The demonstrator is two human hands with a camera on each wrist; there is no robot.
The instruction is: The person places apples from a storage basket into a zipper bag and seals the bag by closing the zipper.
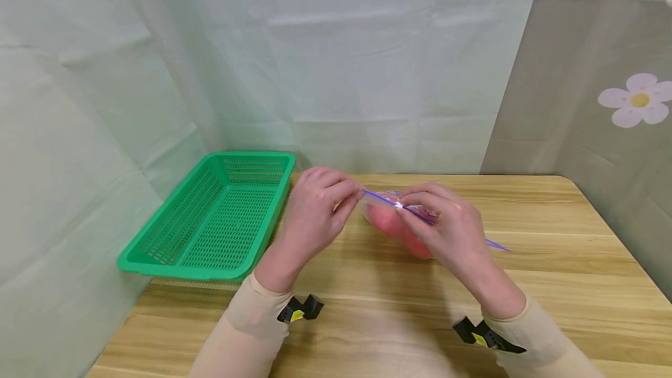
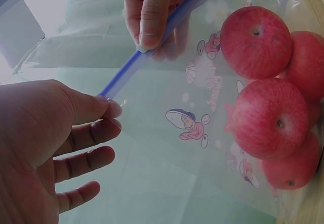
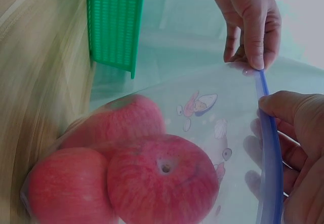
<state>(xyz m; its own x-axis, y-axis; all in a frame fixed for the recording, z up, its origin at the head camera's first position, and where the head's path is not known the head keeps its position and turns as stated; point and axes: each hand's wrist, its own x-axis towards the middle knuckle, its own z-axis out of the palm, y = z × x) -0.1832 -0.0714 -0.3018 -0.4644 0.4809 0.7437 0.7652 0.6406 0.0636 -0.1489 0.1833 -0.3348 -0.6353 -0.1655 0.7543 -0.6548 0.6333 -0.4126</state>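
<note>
A clear zip bag (image 2: 197,153) with printed cartoon figures and a blue zip strip (image 3: 272,163) stands on the table, several red apples (image 2: 268,118) lying in its bottom. My left hand (image 1: 317,209) pinches the top corner at one end of the strip between thumb and forefinger; its other fingers are spread loosely. Partway along the strip, my right hand (image 1: 446,220) pinches the small white slider (image 1: 399,206) with thumb and fingers. In the right wrist view, the right fingertips show through the film behind the strip.
A green plastic basket (image 1: 252,244) with slotted sides sits at the left of the wooden table (image 1: 551,284). Pale cloth (image 1: 362,63) hangs behind the table, and a grey cloth with a flower print (image 1: 572,104) hangs at the right.
</note>
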